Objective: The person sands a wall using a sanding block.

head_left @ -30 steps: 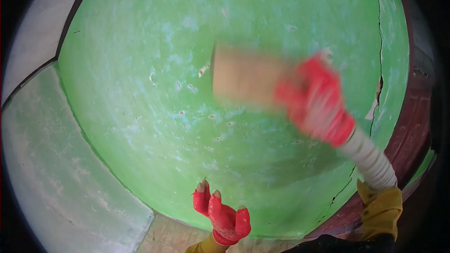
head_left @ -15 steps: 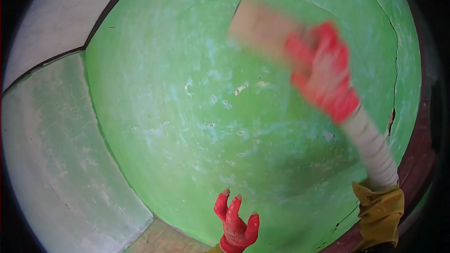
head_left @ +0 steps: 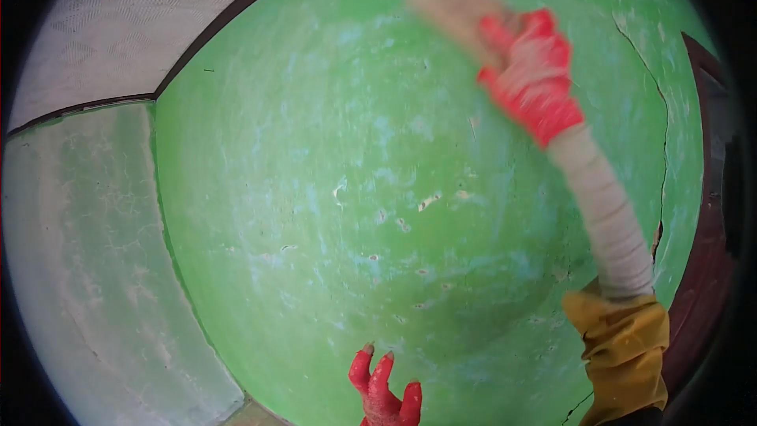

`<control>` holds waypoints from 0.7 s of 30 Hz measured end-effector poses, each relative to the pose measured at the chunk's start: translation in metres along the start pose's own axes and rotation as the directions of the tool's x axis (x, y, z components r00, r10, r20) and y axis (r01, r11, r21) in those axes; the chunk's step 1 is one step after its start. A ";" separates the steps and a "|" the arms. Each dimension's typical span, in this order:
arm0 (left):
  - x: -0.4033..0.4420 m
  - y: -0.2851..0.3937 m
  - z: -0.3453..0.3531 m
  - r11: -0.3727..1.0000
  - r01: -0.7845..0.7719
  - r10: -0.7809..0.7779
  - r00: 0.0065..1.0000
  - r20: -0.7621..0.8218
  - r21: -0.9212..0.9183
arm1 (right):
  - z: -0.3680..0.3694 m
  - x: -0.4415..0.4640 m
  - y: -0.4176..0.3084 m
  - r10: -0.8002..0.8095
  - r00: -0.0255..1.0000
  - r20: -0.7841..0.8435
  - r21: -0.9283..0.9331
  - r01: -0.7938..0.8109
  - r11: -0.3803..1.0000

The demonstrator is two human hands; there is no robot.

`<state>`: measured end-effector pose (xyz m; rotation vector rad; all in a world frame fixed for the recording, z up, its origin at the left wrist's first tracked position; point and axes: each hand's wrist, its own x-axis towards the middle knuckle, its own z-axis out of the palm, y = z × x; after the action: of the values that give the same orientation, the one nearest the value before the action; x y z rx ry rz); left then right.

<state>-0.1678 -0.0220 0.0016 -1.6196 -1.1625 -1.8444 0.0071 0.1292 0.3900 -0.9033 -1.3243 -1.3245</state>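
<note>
High on the green wall (head_left: 300,189), my right hand (head_left: 536,71) in a red glove is closed around one end of a tan rectangular sanding block (head_left: 451,4). The block is smeared by motion and lies against or very close to the wall; I cannot tell which. Low in the middle, my left hand (head_left: 382,390), also red-gloved with worn fingertips, has its fingers apart and holds nothing. It is in front of the wall, and whether it touches the surface does not show. Scuffs and small chips (head_left: 429,203) mark the paint.
A long crack (head_left: 664,142) runs down the wall's right side, near a dark brown frame (head_left: 698,268). Paler, stained wall (head_left: 102,268) meets the green one at a corner on the left. White patterned ceiling (head_left: 150,24) edged with dark trim (head_left: 236,20) is at upper left.
My right hand has moved up the wall with the sanding block. The view has tilted upward, showing more ceiling, and my left hand now appears slightly lower.
</note>
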 end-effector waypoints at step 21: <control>0.052 -0.077 0.036 0.980 -0.081 0.083 0.997 0.001 -0.183 | 0.043 0.017 -0.131 -0.470 0.881 -0.062 -0.007 0.470 0.882</control>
<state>-0.2177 0.0611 0.0260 -1.7477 -0.9380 -1.9405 -0.1295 0.1533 0.3825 -0.5397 -1.5598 -1.7000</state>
